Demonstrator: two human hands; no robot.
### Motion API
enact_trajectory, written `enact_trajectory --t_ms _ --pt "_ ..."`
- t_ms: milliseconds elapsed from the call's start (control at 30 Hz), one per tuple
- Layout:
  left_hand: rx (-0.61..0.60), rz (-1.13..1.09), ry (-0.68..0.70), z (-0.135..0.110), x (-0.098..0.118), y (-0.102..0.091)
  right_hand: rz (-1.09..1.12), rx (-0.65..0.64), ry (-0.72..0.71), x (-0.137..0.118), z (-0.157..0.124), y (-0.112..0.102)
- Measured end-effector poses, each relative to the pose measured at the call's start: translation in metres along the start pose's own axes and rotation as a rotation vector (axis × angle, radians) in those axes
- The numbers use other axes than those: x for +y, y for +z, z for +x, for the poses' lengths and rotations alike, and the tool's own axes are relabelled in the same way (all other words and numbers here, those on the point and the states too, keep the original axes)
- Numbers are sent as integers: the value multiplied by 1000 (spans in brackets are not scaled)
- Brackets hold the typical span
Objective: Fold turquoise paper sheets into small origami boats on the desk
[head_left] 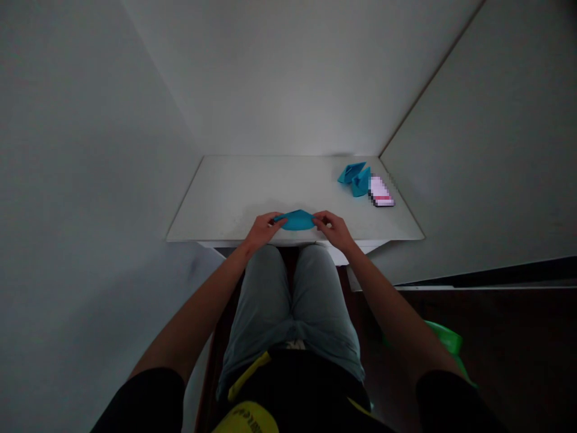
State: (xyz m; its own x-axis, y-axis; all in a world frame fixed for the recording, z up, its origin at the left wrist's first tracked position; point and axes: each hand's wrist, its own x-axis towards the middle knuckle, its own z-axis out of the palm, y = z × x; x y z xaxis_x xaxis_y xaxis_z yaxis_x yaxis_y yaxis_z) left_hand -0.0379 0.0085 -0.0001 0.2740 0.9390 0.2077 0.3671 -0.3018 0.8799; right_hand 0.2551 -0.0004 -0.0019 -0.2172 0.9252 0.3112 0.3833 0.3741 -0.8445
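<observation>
At a white table [252,180] set against a pale wall [288,78], a person in blue-grey trousers [265,294] sits with a piece of folded blue paper [297,221] held near the front edge, which runs at the paper's six o'clock. That edge looks the chief hazard: should either hold loosen, the piece could slip off toward the lap. The left hand [262,230] stands at nine o'clock and the right hand [333,230] at three; an uneven outward pull between them might tear the paper or drag its folds out of line, while a push inward might buckle it. Dim light may make a crooked crease harder to spot. At two o'clock, well apart from both hands, two blue folded shapes [360,185] sit close together, the nearer just beside a phone [381,191] with a pixelated screen; a wide sweep of the right arm [390,288] could upset that group. Each grip is closed, thumb and fingers pinching one end of the blue piece, whose broad middle lies bare between the hands, with a low peak at twelve o'clock and a rounded rim at six. Whether its underside touches the table cannot be told.
</observation>
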Motion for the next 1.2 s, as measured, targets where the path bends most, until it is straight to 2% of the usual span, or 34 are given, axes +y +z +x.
enact_trajectory --t_ms 100,200,333,500,667,833,967,1067,1200 --pt "86 -187 -79 14 -4 7 171 26 64 5 17 7" --pt "113 -286 -125 21 -11 12 245 -9 104 14 24 13" --pt "85 -317 -150 21 -17 9 221 5 116 22 23 15" --pt "53 -321 -201 18 -16 9 153 18 125 20 20 12" --pt "115 -249 -154 16 -15 15 180 14 134 21 20 15" --pt "67 -113 -82 17 -12 22 269 168 148 24 28 27" --pt "195 -149 -144 18 -10 29 270 300 147 17 31 41" --pt "250 -225 -176 16 -8 32 218 225 124 6 29 52" --pt "180 -210 -89 12 -4 32 235 53 91 -6 29 66"
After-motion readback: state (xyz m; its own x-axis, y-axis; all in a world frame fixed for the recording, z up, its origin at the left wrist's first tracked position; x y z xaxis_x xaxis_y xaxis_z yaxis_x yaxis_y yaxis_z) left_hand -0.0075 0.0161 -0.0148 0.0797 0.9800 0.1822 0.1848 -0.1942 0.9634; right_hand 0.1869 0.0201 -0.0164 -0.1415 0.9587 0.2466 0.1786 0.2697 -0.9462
